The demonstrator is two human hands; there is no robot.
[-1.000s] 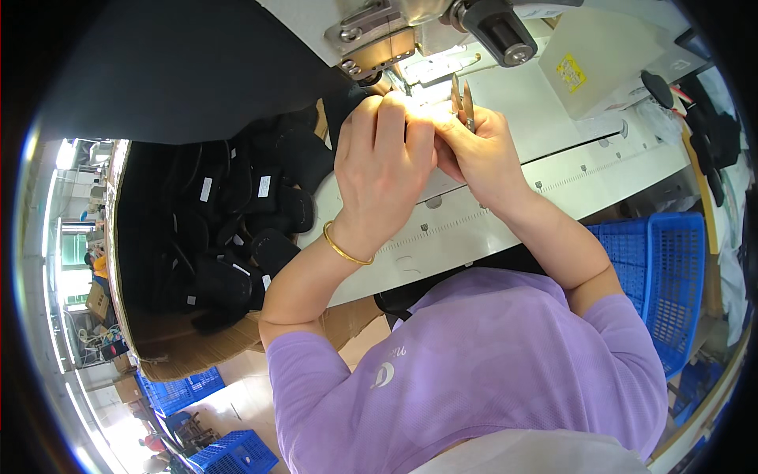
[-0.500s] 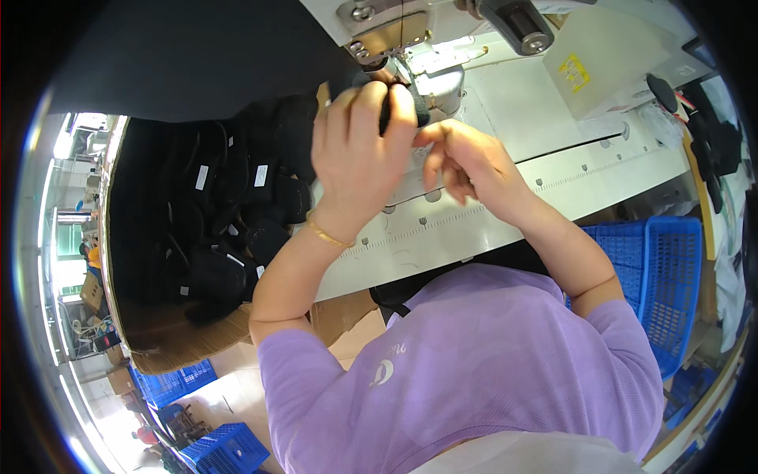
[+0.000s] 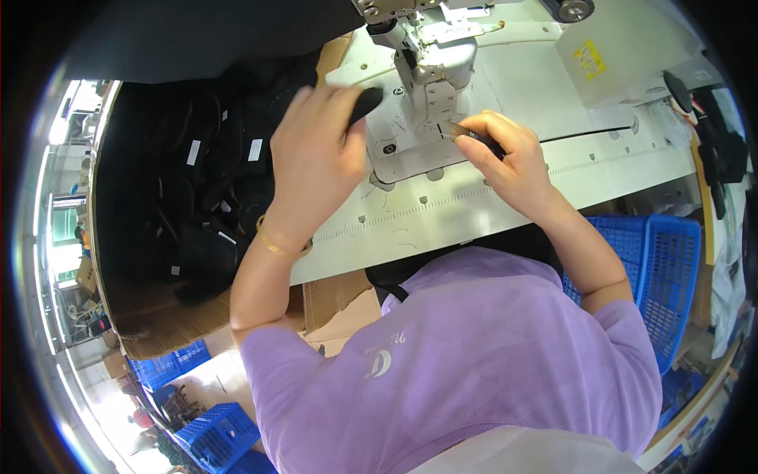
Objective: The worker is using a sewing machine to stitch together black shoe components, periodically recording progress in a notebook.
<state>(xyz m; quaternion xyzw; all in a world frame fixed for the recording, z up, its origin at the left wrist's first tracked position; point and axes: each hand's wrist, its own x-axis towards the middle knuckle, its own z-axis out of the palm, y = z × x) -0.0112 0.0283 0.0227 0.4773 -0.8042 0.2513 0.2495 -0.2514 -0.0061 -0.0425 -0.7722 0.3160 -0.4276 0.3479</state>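
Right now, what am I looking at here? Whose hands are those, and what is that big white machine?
The camera sits on a person's head and looks down, so the picture bends at its edges. You see a lilac shirt and two bare hands. The white thing is an industrial sewing machine on a white work table. The left hand holds a small black piece beside the needle. The right hand pinches a thin metal tool. Black pieces are piled on the left, and a blue plastic basket stands on the right.
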